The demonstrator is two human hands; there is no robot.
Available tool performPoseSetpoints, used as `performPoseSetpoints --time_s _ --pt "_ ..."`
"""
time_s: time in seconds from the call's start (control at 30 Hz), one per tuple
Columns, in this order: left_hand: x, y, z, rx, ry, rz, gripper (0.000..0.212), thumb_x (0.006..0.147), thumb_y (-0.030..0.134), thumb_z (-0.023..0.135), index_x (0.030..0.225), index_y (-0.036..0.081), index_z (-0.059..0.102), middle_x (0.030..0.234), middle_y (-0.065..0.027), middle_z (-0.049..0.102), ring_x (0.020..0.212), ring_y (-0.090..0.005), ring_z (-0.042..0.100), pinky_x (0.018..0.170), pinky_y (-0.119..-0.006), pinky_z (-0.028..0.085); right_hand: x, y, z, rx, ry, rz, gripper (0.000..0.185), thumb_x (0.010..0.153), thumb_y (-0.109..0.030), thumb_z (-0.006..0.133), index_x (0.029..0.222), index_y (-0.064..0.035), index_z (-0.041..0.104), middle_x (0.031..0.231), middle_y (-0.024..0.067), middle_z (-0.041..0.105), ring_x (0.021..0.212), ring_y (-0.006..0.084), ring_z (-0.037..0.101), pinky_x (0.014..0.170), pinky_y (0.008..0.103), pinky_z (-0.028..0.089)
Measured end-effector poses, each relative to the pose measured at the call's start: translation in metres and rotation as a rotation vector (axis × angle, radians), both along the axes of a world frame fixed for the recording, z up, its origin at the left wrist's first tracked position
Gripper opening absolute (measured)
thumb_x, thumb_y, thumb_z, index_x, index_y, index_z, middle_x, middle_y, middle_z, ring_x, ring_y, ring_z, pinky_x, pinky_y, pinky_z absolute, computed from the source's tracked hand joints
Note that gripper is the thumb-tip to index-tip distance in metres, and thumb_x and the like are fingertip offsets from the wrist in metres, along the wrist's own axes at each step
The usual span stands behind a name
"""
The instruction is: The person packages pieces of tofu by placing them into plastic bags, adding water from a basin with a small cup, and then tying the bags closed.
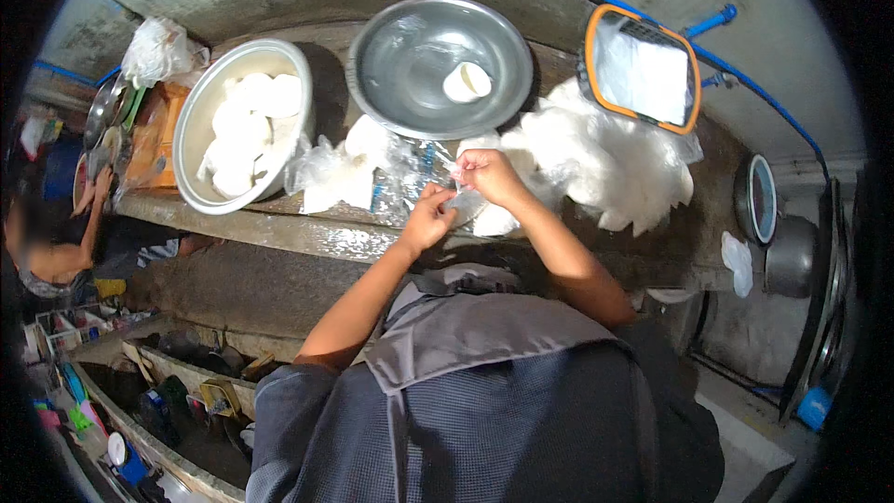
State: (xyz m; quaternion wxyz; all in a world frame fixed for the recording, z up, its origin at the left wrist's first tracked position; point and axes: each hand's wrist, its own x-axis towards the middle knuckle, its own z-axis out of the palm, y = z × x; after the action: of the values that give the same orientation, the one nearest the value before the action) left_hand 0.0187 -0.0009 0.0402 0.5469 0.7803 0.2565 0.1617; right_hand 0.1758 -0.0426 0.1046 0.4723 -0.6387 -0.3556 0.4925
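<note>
My left hand and my right hand are close together at the counter's front, fingers pinched on a small clear plastic bag. What the bag holds is partly hidden by my hands. Beneath and left of them lies loose clear plastic wrapping with blue print. Filled bags of a white food rest to the left, and a large heap of similar bags lies to the right. Just beyond my hands sits a wide metal basin with water and a white cup in it.
At left stands a deep metal tub of white rounded pieces. An orange-rimmed basket holding white plastic sheets or bags stands back right. Blue pipes run along the wall. Another person works at the far left. Metal pots stand right.
</note>
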Motion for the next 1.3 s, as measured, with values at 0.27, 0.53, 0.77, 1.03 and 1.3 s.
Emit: performPoseSetpoints --time_s 0.27,0.53,0.77,1.03,1.3 --pt "-0.016 0.055 0.083 0.432 -0.194 0.324 0.008 0.080 0.010 0.055 0.083 0.005 0.059 0.095 -0.0134 0.050 0.085 -0.0283 0.049 0.074 -0.037 0.040 -0.036 0.068 0.098 0.089 -0.140 0.272 0.014 0.071 -0.002 0.056 0.085 -0.0013 0.057 0.077 0.0056 0.055 0.069 0.0112 0.054 0.061 0.0230 0.043" --pt "-0.087 0.211 0.157 -0.031 -0.149 0.701 0.027 0.089 0.027 0.046 0.084 0.005 0.062 0.074 -0.0005 0.059 0.070 -0.0075 0.048 0.067 -0.025 0.041 -0.019 0.054 0.128 0.286 -0.298 0.075 0.026 0.079 -0.003 0.052 0.106 -0.0046 0.053 0.099 0.0048 0.051 0.081 0.0121 0.052 0.074 0.0259 0.043" --pt "-0.177 0.311 0.074 0.080 0.244 0.619 0.028 0.088 0.023 0.046 0.083 0.000 0.061 0.075 -0.0070 0.062 0.073 -0.0126 0.052 0.071 -0.025 0.040 0.009 -0.003 0.078 -0.025 -0.239 -0.196 0.020 0.081 -0.008 0.053 0.101 -0.0042 0.057 0.095 0.0040 0.055 0.077 0.0104 0.049 0.071 0.0239 0.041" --pt "-0.251 0.381 -0.042 0.433 0.813 0.572 0.037 0.073 0.035 0.060 0.089 0.002 0.063 0.088 -0.0153 0.062 0.083 -0.0278 0.059 0.075 -0.036 0.044 -0.008 -0.036 0.065 -0.181 -0.362 -0.163 0.019 0.082 -0.012 0.052 0.097 -0.0028 0.057 0.086 0.0004 0.052 0.076 0.0094 0.047 0.070 0.0229 0.039" --pt "-0.157 0.269 0.027 0.568 0.146 1.115 0.040 0.079 0.016 0.057 0.113 -0.003 0.047 0.108 -0.0191 0.051 0.092 -0.0293 0.053 0.083 -0.038 0.042 0.019 -0.097 0.032 0.071 -0.350 -0.147 0.021 0.081 -0.011 0.053 0.100 -0.0011 0.053 0.093 0.0098 0.053 0.076 0.0155 0.054 0.068 0.0279 0.045"
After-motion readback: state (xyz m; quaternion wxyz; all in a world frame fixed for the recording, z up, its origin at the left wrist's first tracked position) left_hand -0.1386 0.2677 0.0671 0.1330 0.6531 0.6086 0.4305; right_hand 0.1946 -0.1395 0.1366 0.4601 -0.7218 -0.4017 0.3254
